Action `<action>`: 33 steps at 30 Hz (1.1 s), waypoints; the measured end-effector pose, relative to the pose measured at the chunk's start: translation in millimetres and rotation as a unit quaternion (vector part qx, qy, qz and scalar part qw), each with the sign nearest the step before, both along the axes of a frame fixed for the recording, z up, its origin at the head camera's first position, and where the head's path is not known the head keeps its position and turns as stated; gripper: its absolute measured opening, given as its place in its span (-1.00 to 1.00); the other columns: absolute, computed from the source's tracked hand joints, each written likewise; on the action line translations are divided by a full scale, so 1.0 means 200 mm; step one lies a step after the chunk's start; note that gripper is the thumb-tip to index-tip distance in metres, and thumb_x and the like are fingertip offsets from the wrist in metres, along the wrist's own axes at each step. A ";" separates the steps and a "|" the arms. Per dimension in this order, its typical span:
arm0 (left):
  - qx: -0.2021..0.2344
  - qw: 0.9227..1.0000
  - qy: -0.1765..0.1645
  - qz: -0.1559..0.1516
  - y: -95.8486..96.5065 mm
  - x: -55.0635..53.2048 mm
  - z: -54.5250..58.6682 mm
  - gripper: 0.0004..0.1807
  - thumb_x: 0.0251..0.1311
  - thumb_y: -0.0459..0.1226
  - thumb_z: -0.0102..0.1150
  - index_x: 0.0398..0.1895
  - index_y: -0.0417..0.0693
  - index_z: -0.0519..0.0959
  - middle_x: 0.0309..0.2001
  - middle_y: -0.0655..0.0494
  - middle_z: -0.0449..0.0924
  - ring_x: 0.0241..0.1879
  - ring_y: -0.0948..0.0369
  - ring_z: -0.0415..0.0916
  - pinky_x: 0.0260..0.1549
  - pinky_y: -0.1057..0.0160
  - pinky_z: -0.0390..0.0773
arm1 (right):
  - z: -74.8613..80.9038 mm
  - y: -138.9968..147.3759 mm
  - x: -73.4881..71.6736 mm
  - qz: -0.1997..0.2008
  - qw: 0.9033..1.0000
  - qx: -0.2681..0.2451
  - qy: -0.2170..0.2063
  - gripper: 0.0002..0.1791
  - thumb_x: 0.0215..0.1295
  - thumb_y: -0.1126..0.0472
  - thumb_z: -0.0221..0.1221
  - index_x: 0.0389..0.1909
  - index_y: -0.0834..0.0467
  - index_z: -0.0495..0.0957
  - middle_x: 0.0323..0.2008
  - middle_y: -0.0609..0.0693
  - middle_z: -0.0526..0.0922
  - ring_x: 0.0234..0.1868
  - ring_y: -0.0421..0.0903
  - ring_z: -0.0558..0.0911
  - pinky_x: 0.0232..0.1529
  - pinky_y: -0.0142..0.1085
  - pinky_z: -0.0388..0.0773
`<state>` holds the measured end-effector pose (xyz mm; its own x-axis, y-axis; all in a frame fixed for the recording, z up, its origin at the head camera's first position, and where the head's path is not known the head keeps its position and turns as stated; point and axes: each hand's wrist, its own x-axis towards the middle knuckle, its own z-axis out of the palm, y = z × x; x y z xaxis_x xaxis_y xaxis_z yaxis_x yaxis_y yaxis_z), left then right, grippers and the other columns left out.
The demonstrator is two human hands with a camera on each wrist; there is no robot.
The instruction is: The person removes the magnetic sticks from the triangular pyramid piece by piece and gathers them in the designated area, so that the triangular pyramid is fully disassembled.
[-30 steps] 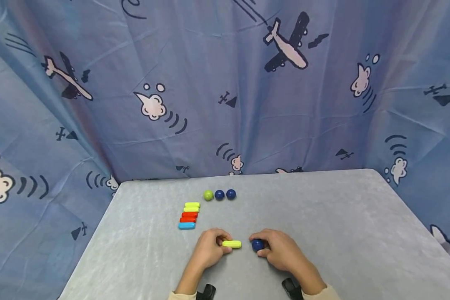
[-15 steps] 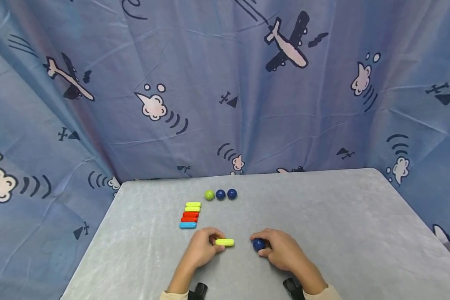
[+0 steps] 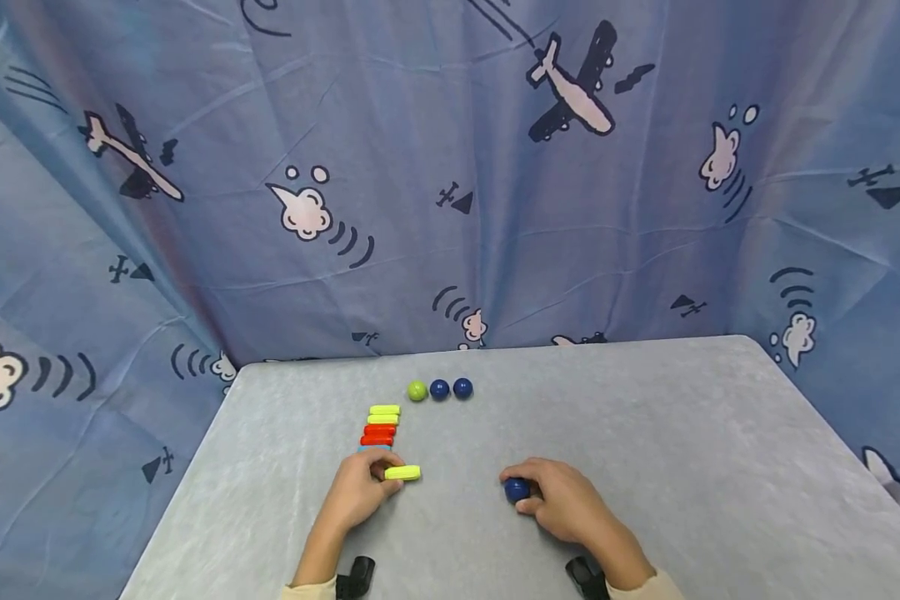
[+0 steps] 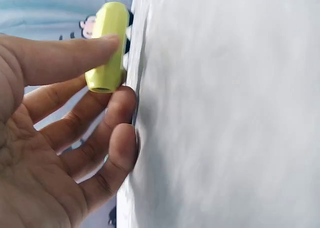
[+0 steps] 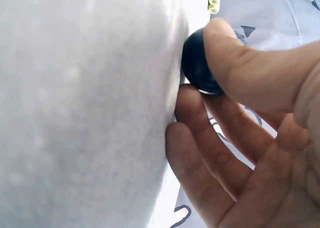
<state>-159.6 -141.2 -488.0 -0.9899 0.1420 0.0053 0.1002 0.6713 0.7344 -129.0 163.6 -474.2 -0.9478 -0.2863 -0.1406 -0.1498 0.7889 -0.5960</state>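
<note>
My left hand (image 3: 357, 492) pinches a yellow tube-shaped bead (image 3: 402, 472) between thumb and fingers, close over the table. In the left wrist view this bead (image 4: 111, 48) is faceted, with a small hole in its end; my other fingers curve loosely below it. To the right, my right hand (image 3: 562, 500) holds a dark blue ball (image 3: 517, 490) between thumb and fingertips. The right wrist view shows the ball (image 5: 197, 60) right at the table surface, partly hidden by the thumb. Just beyond my left hand, a light blue tube-shaped bead (image 3: 373, 448) is mostly covered.
Red tube-shaped beads (image 3: 379, 431) and yellow ones (image 3: 385, 410) lie in a column behind the left hand. Farther back, a green ball (image 3: 417, 391) and two dark blue balls (image 3: 451, 389) form a row. A patterned blue curtain (image 3: 495, 208) hangs behind the grey table (image 3: 645, 417).
My left hand has moved left with the yellow tube-shaped bead, toward the column, and now overlaps the light blue one. The right hand stays put with the dark blue ball.
</note>
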 end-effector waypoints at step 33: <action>-0.069 0.997 -0.002 0.044 -0.21 -0.05 0.03 -0.75 -0.02 -0.44 0.47 -0.27 0.03 0.75 -0.32 0.15 0.60 -0.37 0.27 0.42 -0.37 0.31 0.42 | -0.01 0.00 -0.01 -0.004 1.000 0.005 0.002 -0.63 0.10 0.19 0.42 -0.04 -0.13 0.69 -0.08 -0.18 0.70 0.01 -0.06 0.67 0.09 0.00 0.56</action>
<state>-168.6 -182.6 -482.7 -0.9985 0.0534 -0.0115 0.0340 0.7720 0.6348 -130.1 163.3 -475.6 -0.9503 -0.2779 -0.1405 -0.1458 0.7958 -0.5878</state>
